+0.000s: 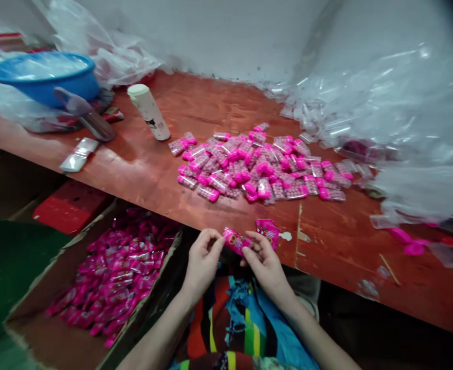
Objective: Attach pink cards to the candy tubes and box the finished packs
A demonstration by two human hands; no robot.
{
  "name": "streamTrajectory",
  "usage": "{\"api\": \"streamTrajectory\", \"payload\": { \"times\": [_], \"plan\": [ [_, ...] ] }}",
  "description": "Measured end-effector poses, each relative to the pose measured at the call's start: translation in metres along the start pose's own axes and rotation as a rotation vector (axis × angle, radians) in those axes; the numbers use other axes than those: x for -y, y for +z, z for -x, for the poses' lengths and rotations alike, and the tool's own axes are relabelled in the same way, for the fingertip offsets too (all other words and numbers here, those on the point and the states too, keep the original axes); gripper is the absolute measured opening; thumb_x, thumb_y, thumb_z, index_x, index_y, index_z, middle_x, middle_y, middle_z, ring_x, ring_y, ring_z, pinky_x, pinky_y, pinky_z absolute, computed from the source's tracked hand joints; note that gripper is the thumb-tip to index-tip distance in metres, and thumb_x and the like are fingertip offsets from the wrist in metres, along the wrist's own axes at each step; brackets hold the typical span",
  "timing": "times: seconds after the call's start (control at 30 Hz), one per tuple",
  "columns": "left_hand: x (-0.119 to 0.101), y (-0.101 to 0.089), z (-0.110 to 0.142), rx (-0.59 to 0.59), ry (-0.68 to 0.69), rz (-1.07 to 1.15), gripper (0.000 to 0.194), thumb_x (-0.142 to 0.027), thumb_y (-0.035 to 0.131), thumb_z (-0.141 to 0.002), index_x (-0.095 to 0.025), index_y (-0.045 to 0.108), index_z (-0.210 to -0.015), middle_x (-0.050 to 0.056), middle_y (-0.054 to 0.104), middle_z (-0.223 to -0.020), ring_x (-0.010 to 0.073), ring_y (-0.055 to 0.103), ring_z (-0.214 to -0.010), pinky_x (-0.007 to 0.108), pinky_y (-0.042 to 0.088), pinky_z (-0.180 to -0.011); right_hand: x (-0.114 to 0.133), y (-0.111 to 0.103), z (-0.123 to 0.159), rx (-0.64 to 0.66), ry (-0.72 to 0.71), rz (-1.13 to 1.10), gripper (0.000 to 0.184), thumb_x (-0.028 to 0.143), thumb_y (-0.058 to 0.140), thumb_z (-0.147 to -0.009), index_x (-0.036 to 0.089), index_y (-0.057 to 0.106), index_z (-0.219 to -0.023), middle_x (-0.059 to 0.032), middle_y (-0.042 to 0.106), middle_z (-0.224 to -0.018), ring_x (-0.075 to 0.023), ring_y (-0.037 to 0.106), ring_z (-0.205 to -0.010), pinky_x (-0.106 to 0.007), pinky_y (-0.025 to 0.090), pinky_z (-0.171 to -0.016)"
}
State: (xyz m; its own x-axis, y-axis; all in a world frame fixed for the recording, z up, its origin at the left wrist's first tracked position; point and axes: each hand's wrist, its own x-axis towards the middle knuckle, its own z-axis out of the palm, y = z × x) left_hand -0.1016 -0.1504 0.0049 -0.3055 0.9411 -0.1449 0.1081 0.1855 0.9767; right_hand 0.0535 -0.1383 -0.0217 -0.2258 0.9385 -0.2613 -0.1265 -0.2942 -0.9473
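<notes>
My left hand (203, 257) and my right hand (263, 259) meet at the near edge of the red-brown table (152, 169), both pinching one small pink printed packet (236, 240) between their fingertips. A second pink packet or card (268, 228) lies on the table edge just behind my right hand. Farther back on the table sits a heap of small pink-capped clear tubes (260, 167). Below the table to my left, a cardboard box (37, 329) holds several finished pink packets (114, 277).
A blue basin (44, 77) with clear bags, a white bottle (149, 110) and a grey scoop (83, 113) stand at the back left. A big pile of clear plastic bags (396, 113) covers the right side. Small clear sleeves (78, 154) lie near the left edge.
</notes>
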Motion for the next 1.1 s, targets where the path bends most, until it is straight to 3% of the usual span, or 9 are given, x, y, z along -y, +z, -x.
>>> {"api": "streamTrajectory", "payload": {
  "times": [0.17, 0.3, 0.47, 0.67, 0.73, 0.8, 0.9, 1.0, 1.1],
  "plan": [
    [-0.011, 0.008, -0.006, 0.008, -0.069, 0.025, 0.019, -0.034, 0.063, -0.081, -0.020, 0.058, -0.070, -0.003, 0.050, -0.065, 0.0134, 0.046, -0.062, 0.023, 0.038, -0.059, 0.003, -0.004, -0.008, -0.010, -0.042, -0.023, 0.036, 0.043, 0.063, -0.085, 0.023, 0.055, -0.114, 0.0003, 0.062, -0.086, -0.0098, 0.059, -0.057, -0.025, 0.048, -0.056],
    [-0.013, 0.014, -0.008, -0.008, -0.048, 0.041, 0.018, -0.034, 0.066, -0.079, -0.020, 0.059, -0.070, -0.003, 0.052, -0.064, 0.0138, 0.047, -0.062, 0.023, 0.039, -0.059, 0.006, -0.010, -0.009, -0.026, -0.056, -0.013, 0.033, 0.039, 0.063, -0.086, 0.023, 0.057, -0.115, 0.0028, 0.058, -0.078, -0.0101, 0.061, -0.057, -0.025, 0.048, -0.057],
    [-0.010, 0.015, -0.012, 0.125, -0.125, 0.165, 0.020, -0.037, 0.067, -0.080, -0.020, 0.060, -0.072, -0.002, 0.056, -0.066, 0.0137, 0.050, -0.064, 0.023, 0.042, -0.063, 0.008, -0.016, -0.009, -0.063, -0.035, -0.067, 0.035, 0.042, 0.066, -0.084, 0.024, 0.058, -0.113, 0.0018, 0.060, -0.082, -0.0110, 0.063, -0.059, -0.026, 0.051, -0.057],
    [-0.011, 0.018, -0.015, 0.078, -0.009, 0.064, 0.018, -0.034, 0.069, -0.081, -0.019, 0.062, -0.074, -0.001, 0.059, -0.071, 0.0134, 0.054, -0.067, 0.023, 0.044, -0.066, 0.009, -0.017, -0.011, -0.088, -0.020, -0.118, 0.035, 0.044, 0.067, -0.083, 0.023, 0.055, -0.109, 0.0025, 0.058, -0.084, -0.0091, 0.061, -0.059, -0.024, 0.051, -0.057],
    [-0.011, 0.022, -0.017, 0.049, -0.087, 0.140, 0.020, -0.033, 0.074, -0.076, -0.019, 0.064, -0.086, -0.001, 0.062, -0.073, 0.0125, 0.057, -0.066, 0.023, 0.046, -0.065, 0.008, -0.016, -0.011, -0.096, -0.034, -0.108, 0.034, 0.045, 0.067, -0.083, 0.023, 0.054, -0.107, 0.0020, 0.060, -0.085, -0.0088, 0.061, -0.058, -0.024, 0.050, -0.056],
    [-0.010, 0.026, -0.019, 0.033, -0.197, 0.282, 0.040, -0.033, 0.080, -0.069, -0.019, 0.061, -0.103, -0.001, 0.066, -0.081, 0.0117, 0.059, -0.064, 0.023, 0.048, -0.064, 0.005, -0.015, -0.011, -0.096, -0.038, -0.114, 0.035, 0.046, 0.067, -0.083, 0.023, 0.052, -0.106, 0.0019, 0.061, -0.084, -0.0094, 0.061, -0.058, -0.024, 0.049, -0.055],
    [-0.008, 0.031, -0.019, 0.118, -0.321, 0.451, 0.051, -0.034, 0.082, -0.067, -0.018, 0.060, -0.111, 0.003, 0.070, -0.090, 0.0126, 0.063, -0.066, 0.024, 0.051, -0.063, 0.001, -0.012, -0.009, -0.021, -0.007, -0.139, 0.034, 0.046, 0.064, -0.085, 0.024, 0.047, -0.105, 0.0033, 0.060, -0.077, -0.0116, 0.062, -0.056, -0.026, 0.050, -0.056],
    [-0.009, 0.031, -0.015, 0.255, -0.356, 0.450, 0.037, -0.037, 0.077, -0.074, -0.016, 0.067, -0.102, 0.004, 0.071, -0.084, 0.0152, 0.064, -0.068, 0.026, 0.052, -0.064, 0.004, -0.013, -0.003, 0.020, -0.022, 0.013, 0.027, 0.039, 0.058, -0.090, 0.025, 0.045, -0.109, 0.0019, 0.061, -0.080, -0.0131, 0.062, -0.060, -0.028, 0.051, -0.058],
    [-0.010, 0.027, -0.012, 0.284, -0.303, 0.326, 0.033, -0.035, 0.079, -0.071, -0.017, 0.071, -0.097, 0.006, 0.072, -0.089, 0.0187, 0.066, -0.080, 0.027, 0.053, -0.073, 0.019, -0.020, 0.004, -0.015, -0.187, 0.352, 0.039, 0.028, 0.059, -0.089, 0.027, 0.044, -0.125, -0.0041, 0.060, -0.102, -0.0154, 0.060, -0.076, -0.033, 0.052, -0.070]
  ]
}}
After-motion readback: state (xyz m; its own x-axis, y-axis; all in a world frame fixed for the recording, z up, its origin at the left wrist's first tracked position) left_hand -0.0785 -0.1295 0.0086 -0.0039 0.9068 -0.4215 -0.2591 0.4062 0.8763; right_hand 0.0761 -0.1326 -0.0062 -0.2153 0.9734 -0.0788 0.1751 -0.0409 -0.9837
